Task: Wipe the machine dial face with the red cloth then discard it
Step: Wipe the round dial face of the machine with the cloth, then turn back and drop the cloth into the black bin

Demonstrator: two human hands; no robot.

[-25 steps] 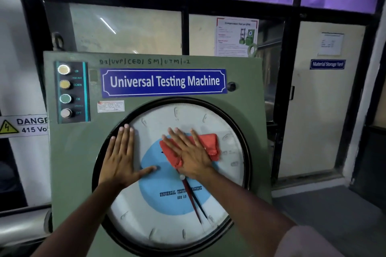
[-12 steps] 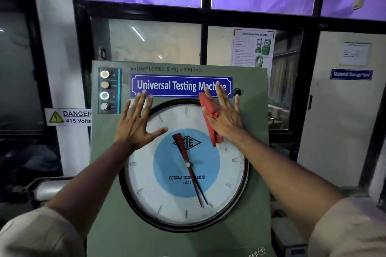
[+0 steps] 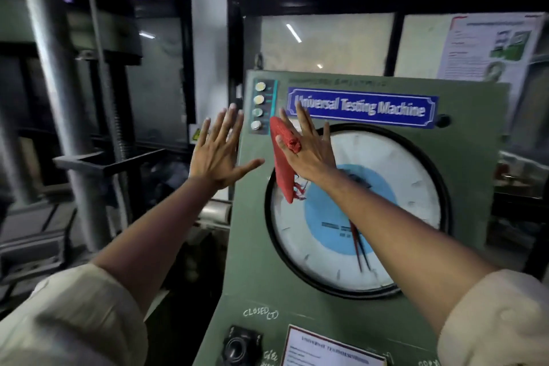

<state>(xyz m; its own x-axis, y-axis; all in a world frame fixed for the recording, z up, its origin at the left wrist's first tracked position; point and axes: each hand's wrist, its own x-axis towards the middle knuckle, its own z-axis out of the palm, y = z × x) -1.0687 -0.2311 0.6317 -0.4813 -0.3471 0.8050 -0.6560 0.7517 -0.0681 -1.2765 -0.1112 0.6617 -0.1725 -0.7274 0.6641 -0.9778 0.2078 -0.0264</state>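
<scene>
The round dial face (image 3: 410,181), white with a blue centre and a black rim, sits in the green cabinet of the Universal Testing Machine. My right hand (image 3: 309,151) is raised at the dial's upper left edge, fingers straight and spread. The red cloth (image 3: 282,166) hangs folded under its palm, pinched by the thumb, with frayed threads dangling over the dial rim. My left hand (image 3: 217,154) is lifted off the machine, left of the cabinet's edge, fingers apart and holding nothing.
Four round indicator buttons (image 3: 259,105) run down the cabinet's top left. A blue name plate (image 3: 362,107) is above the dial. A knob (image 3: 237,346) and a paper label (image 3: 326,350) are below it. Steel columns of a load frame (image 3: 59,92) stand at left.
The view has swung left. My left hand has come off the dial and now floats beside the cabinet. My right hand has carried the cloth from the dial's top right to its upper left edge.
</scene>
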